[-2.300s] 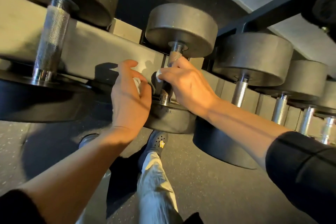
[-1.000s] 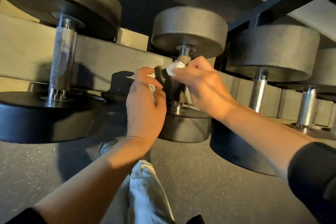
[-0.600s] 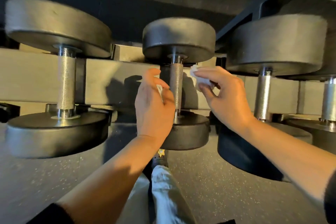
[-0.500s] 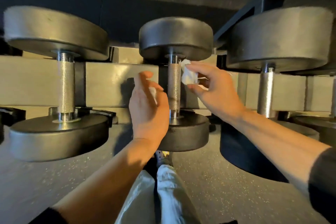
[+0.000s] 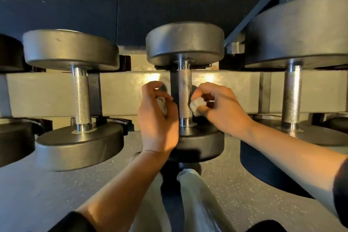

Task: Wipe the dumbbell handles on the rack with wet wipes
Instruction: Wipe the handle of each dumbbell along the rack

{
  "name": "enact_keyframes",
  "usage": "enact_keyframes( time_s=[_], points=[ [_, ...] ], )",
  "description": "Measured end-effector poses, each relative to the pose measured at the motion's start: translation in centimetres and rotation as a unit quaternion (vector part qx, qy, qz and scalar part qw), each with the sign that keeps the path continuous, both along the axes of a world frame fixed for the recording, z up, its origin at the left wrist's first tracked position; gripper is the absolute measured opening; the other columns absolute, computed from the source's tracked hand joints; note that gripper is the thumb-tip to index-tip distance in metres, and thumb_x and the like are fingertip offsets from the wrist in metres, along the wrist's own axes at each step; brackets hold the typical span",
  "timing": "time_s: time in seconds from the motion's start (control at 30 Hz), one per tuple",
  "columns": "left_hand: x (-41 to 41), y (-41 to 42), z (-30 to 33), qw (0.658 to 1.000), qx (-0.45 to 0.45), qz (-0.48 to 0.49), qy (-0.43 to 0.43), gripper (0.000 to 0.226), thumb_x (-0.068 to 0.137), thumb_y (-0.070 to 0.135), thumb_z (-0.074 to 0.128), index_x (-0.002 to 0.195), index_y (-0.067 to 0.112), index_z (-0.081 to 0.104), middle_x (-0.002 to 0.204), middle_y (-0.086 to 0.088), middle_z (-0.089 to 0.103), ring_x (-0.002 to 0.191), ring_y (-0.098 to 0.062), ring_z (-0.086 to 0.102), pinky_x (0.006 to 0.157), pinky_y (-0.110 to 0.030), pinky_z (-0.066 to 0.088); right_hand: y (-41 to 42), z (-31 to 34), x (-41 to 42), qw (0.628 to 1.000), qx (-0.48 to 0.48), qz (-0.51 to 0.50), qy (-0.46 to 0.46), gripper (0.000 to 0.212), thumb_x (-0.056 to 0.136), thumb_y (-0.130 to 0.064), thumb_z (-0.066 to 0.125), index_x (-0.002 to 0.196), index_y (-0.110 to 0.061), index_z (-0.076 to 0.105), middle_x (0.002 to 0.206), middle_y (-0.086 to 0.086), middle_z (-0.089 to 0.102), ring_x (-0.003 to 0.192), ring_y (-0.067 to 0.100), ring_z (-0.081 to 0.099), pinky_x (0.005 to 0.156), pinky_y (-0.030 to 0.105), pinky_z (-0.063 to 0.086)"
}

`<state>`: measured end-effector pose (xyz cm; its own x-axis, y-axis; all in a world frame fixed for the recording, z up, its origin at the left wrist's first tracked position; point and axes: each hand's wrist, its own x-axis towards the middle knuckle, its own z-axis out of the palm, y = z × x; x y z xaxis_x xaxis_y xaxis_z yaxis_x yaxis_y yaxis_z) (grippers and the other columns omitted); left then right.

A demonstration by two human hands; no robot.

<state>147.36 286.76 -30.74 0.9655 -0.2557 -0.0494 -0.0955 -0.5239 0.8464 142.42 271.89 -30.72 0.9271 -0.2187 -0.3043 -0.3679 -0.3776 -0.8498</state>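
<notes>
While my right hand (image 5: 224,109) pinches a crumpled white wet wipe (image 5: 195,106) against the knurled steel dumbbell handle (image 5: 185,93), my left hand (image 5: 158,118) fingers curl around another white wipe (image 5: 162,104).

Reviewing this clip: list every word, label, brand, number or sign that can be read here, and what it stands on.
None can be read.
The heads of the middle dumbbell and the dumbbells either side show plain dark faces, with no weight numbers or brand in view.
The rack beam is bare.
The wet wipe in the right hand is plain white.
</notes>
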Motion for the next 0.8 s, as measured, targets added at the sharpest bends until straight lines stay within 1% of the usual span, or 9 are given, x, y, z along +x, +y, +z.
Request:
enact_keyframes(
  time_s=[0.07,0.17,0.23,0.3,0.43,0.53,0.6,0.73,0.8],
  points=[
    [0.0,0.2,0.1,1.000,-0.003,0.006,0.009,0.042,0.081,0.003,0.064,0.109,0.023,0.040,0.082,0.015,0.053,0.079,0.010,0.055,0.071,-0.002,0.039,0.4,0.8,0.2,0.998,-0.045,0.001,-0.043,0.022,0.077,0.005,0.066,0.088,-0.014,0.063,0.088,-0.002,0.058,0.084,0.003,0.053,0.070,0.010,0.040],
    [-0.2,0.2,0.5,0.998,-0.046,0.012,0.031,0.034,0.085,0.008,0.060,0.107,0.028,0.043,0.088,0.008,0.057,0.082,-0.003,0.058,0.079,-0.018,0.045,1.0,1.3,1.9,0.977,-0.160,0.033,-0.139,0.022,0.079,0.000,0.068,0.099,-0.010,0.064,0.098,0.001,0.057,0.090,0.006,0.053,0.078,0.014,0.042],
    [0.0,0.6,0.4,0.997,-0.060,0.028,0.049,0.033,0.087,0.004,0.057,0.106,0.027,0.044,0.090,0.005,0.057,0.083,-0.004,0.057,0.080,-0.019,0.044,1.4,0.9,2.9,0.949,-0.255,0.115,-0.148,0.021,0.075,0.001,0.071,0.093,-0.008,0.067,0.097,0.004,0.058,0.090,0.017,0.056,0.076,0.028,0.048],
    [0.5,1.5,0.5,0.995,-0.076,0.045,0.054,0.030,0.087,0.001,0.055,0.109,0.020,0.046,0.088,0.006,0.057,0.081,-0.004,0.056,0.076,-0.016,0.043,2.0,0.9,3.4,0.925,-0.309,0.183,-0.123,0.017,0.069,0.002,0.074,0.082,-0.008,0.069,0.089,0.005,0.061,0.084,0.021,0.058,0.073,0.031,0.048],
    [2.2,6.3,1.5,0.997,-0.073,0.029,0.016,0.031,0.084,0.006,0.052,0.110,0.021,0.045,0.083,0.009,0.058,0.078,-0.005,0.058,0.073,-0.013,0.044,4.7,1.8,3.9,0.967,-0.208,0.143,-0.034,0.020,0.069,0.004,0.072,0.081,-0.012,0.074,0.084,-0.001,0.067,0.081,0.010,0.061,0.075,0.017,0.044],
    [4.3,10.8,3.0,0.998,-0.056,-0.009,-0.016,0.030,0.086,0.013,0.052,0.112,0.024,0.044,0.085,0.009,0.060,0.082,-0.006,0.060,0.079,-0.016,0.045,8.8,2.1,6.3,0.991,-0.115,0.031,-0.066,0.021,0.073,0.003,0.071,0.080,-0.017,0.072,0.082,-0.002,0.066,0.078,0.006,0.059,0.072,0.019,0.045],
    [5.8,13.7,3.7,0.999,-0.022,-0.021,-0.024,0.029,0.088,0.016,0.054,0.112,0.026,0.041,0.085,0.007,0.060,0.081,-0.005,0.059,0.074,-0.006,0.040,11.9,1.9,8.6,0.993,-0.072,-0.006,-0.089,0.019,0.076,0.000,0.072,0.079,-0.019,0.070,0.082,-0.003,0.065,0.078,0.004,0.058,0.068,0.015,0.042],
    [8.2,18.5,3.7,1.000,0.006,-0.001,-0.022,0.032,0.088,0.004,0.057,0.111,0.022,0.043,0.084,0.000,0.061,0.076,-0.006,0.057,0.066,-0.007,0.040,16.8,0.4,12.4,0.991,-0.066,-0.074,-0.094,0.012,0.080,-0.004,0.068,0.082,-0.015,0.069,0.086,-0.004,0.063,0.083,0.004,0.055,0.072,0.014,0.042],
    [8.8,19.8,3.0,1.000,0.023,-0.003,-0.016,0.031,0.087,0.006,0.056,0.113,0.018,0.045,0.087,-0.002,0.062,0.076,-0.006,0.058,0.068,-0.010,0.041,18.2,-0.5,13.3,0.987,-0.077,-0.124,-0.072,0.014,0.082,-0.006,0.067,0.085,-0.019,0.068,0.090,-0.006,0.062,0.085,0.000,0.052,0.074,0.005,0.037]
  ],
)
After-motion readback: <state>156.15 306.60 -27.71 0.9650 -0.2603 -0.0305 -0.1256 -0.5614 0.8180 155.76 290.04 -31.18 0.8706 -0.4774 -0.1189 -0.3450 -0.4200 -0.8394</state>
